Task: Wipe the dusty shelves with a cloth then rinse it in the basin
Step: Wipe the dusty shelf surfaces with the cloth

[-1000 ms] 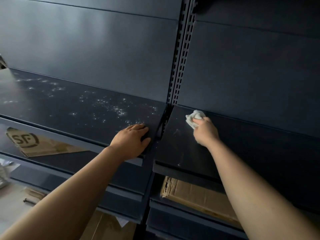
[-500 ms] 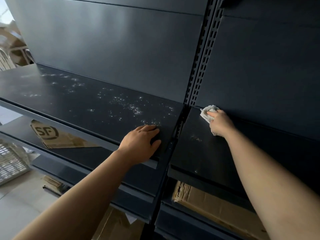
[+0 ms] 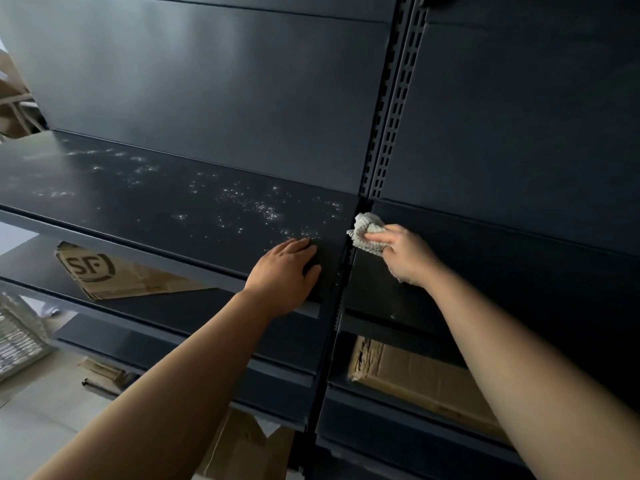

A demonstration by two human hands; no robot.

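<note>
1. Right hand: fingers are closing around a bunched pale cloth, pressing it at the inner left edge of the right shelf, beside the slotted upright.
2. Left hand: lying flat and open-palmed on the left shelf, gripping nothing, apparently bracing.
3. Left shelf: showing many pale dust specks; judged not yet wiped.
4. Right shelf: looking largely clean, though dim light is limiting certainty.
5. Cardboard: lying on the lower shelf.
6. Basin: not in view; rinsing is remaining.
</note>
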